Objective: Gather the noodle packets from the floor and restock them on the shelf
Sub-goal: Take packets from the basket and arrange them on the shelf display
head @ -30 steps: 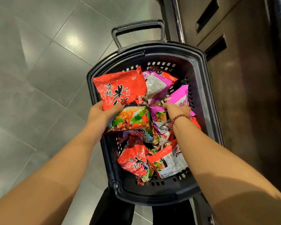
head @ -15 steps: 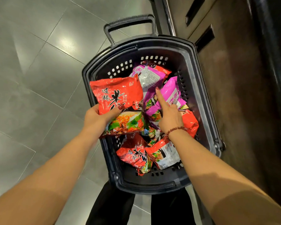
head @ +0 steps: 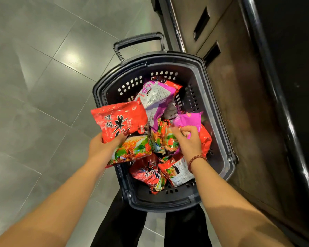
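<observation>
A dark plastic shopping basket (head: 219, 111) stands on the floor, holding several red and purple noodle packets. My left hand (head: 103, 145) grips a red noodle packet (head: 119, 120) by its lower half, above the basket's left rim. My right hand (head: 187, 139) reaches into the basket with fingers curled round a purple packet (head: 189, 120). Another purple packet (head: 159, 93) lies at the far end. Red packets (head: 150, 173) lie at the near end, partly under my wrists.
Grey floor tiles (head: 43, 86) spread to the left. A brown shelf unit base (head: 239, 86) with dark slots runs along the right, close to the basket. The basket's pull handle (head: 137, 40) sticks out at the far end. My dark trouser legs (head: 118, 225) are below.
My right hand went from pointing a straight finger at the purple packet to curling its fingers round it. The left hand keeps the red packet; the view has shifted a little.
</observation>
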### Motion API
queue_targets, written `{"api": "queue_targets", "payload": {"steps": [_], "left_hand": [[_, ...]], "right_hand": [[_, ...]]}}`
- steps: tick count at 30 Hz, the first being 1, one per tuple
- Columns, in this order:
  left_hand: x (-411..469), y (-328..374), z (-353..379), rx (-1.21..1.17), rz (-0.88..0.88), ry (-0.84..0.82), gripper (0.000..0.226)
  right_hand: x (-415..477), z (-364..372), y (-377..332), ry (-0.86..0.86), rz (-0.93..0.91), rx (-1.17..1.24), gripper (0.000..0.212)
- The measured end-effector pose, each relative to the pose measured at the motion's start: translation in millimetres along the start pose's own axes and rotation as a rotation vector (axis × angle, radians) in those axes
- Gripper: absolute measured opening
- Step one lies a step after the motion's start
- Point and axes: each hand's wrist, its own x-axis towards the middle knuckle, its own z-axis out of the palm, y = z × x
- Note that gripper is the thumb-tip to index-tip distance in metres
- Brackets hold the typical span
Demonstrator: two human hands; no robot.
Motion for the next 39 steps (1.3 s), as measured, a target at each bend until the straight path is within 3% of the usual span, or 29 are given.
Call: {"api": "queue_targets", "payload": {"steps": [3, 7, 14, 17, 21, 24, 25, 28, 29, 33, 35, 39], "left_hand": [[-15, -5, -11, -0.099, -0.039, 0.000, 0.029], [-35, -2, -19, -0.186, -0.080, -0.010, 0.035], [-88, 36, -22, -0.243, -0.075, -0.115, 0.046], [-119, 67, -22, -0.306, -0.075, -0.181, 0.037], [-157, 107, -31, -0.333, -0.068, -0.266, 0.074], [-187, 133, -35, -0.331, -0.035, -0.276, 0.055], [-195, 140, -36, -0.332, -0.014, -0.280, 0.046], [-222, 163, -43, -0.296, 0.088, -0.264, 0.024], [-230, 169, -47, -0.276, 0.134, -0.231, 0.021], [-267, 195, -50, -0.259, 0.336, -0.232, 0.048], [-283, 204, -43, -0.247, 0.409, -0.262, 0.049], [-314, 217, -16, -0.255, 0.482, -0.280, 0.045]], "right_hand": [[-8, 0, 1, 0.188, 0.044, -0.126, 0.049], [-28, -18, -5, 0.242, 0.090, 0.059, 0.052], [-102, -68, -34, 0.165, -0.049, 0.402, 0.082], [-139, -93, -59, 0.126, -0.106, 0.470, 0.095], [-182, -122, -100, 0.049, -0.204, 0.469, 0.117], [-213, -145, -124, -0.014, -0.184, 0.557, 0.126], [-223, -153, -133, -0.044, -0.203, 0.591, 0.120], [-254, -173, -158, -0.187, -0.219, 0.658, 0.060], [-264, -179, -165, -0.227, -0.208, 0.663, 0.049], [-284, -201, -189, -0.340, -0.246, 0.720, 0.051], [-289, -210, -201, -0.368, -0.279, 0.725, 0.049], [-289, -223, -221, -0.233, -0.325, 0.681, 0.053]]}}
